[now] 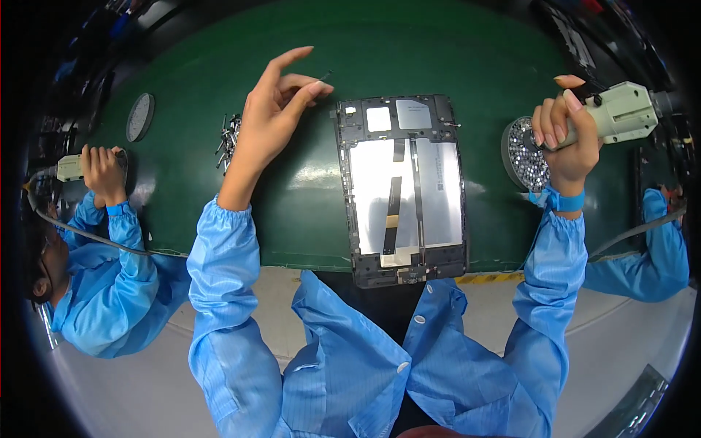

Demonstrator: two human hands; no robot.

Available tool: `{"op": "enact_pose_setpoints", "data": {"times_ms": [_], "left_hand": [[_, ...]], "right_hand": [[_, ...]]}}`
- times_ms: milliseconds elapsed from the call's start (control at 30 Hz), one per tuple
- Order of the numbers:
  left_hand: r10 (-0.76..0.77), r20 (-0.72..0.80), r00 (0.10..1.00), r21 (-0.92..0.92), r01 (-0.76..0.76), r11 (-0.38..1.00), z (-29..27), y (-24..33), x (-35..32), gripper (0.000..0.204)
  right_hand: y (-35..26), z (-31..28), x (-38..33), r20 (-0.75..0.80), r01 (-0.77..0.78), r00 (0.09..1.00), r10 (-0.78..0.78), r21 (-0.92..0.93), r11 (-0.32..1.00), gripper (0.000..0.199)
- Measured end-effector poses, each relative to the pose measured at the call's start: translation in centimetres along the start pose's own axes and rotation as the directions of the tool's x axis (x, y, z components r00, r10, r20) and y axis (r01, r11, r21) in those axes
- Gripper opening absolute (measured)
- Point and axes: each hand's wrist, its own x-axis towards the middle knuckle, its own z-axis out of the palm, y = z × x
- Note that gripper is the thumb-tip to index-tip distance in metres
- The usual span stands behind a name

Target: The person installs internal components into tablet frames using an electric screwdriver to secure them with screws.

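An opened tablet (442, 186), its silver battery and dark flat cables showing, lies on the green table with its lower end at the front edge. Off its upper left corner, my left hand (274, 102) pinches a small thin dark piece (326, 76) between thumb and a finger, too small to name; the index finger sticks out above. My right hand (568, 135) is wrapped round a pale electric screwdriver (621, 115). Its front end is over or beside a round dish (504, 155) of small shiny screws (527, 157); my hand hides the tip.
A heap of small silver and black metal parts (229, 142) lies left of my left forearm. Farther left is another round dish (140, 117), near a co-worker (106, 270) who holds a similar pale screwdriver (70, 168). Another blue sleeve (642, 263) shows at the right.
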Motion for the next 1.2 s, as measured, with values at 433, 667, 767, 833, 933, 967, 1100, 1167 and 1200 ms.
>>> {"op": "enact_pose_setpoints", "data": {"times_ms": [433,667,767,833,933,967,1100,1167,1200], "left_hand": [[-0.1,0.122,0.987,0.18,0.077,0.981,0.7,-0.7,0.3,0.022],[-0.142,0.116,0.983,0.124,0.127,0.984,1.1,-0.3,0.2,0.025],[-0.184,0.145,0.972,0.209,0.151,0.966,0.8,-0.5,0.5,0.026],[-0.191,0.141,0.972,0.206,0.159,0.965,0.7,-0.6,0.6,0.027],[-0.194,0.136,0.972,0.216,0.162,0.963,0.6,-0.6,0.8,0.028],[-0.191,0.136,0.972,0.229,0.157,0.961,0.6,-0.5,0.8,0.028],[-0.217,0.1,0.971,0.333,0.173,0.927,0.9,-0.1,0.9,0.026],[-0.234,0.11,0.966,0.331,0.187,0.925,1.2,0.3,0.6,0.025],[-0.23,0.107,0.967,0.324,0.185,0.928,1.5,0.3,0.2,0.025]], "right_hand": [[0.4,-0.2,0.1,0.079,0.036,0.996,-0.041,0.063,0.997,0.029],[0.6,-0.6,0.1,0.066,0.007,0.998,-0.008,0.015,1.0,0.037],[0.5,-0.6,0.0,0.083,0.01,0.997,-0.011,0.013,1.0,0.037],[0.5,-0.6,0.1,0.095,0.01,0.995,-0.012,0.023,1.0,0.038],[0.4,-0.5,0.0,0.078,0.002,0.997,-0.004,0.023,1.0,0.037],[0.4,-0.5,0.0,0.092,-0.004,0.996,0.0,0.035,0.999,0.036],[0.5,-0.7,0.0,0.103,0.0,0.995,-0.005,0.052,0.999,0.035],[0.4,-0.7,-0.1,0.099,-0.002,0.995,-0.002,0.044,0.999,0.036],[0.3,-0.6,0.0,0.099,-0.003,0.995,-0.001,0.041,0.999,0.036]]}}
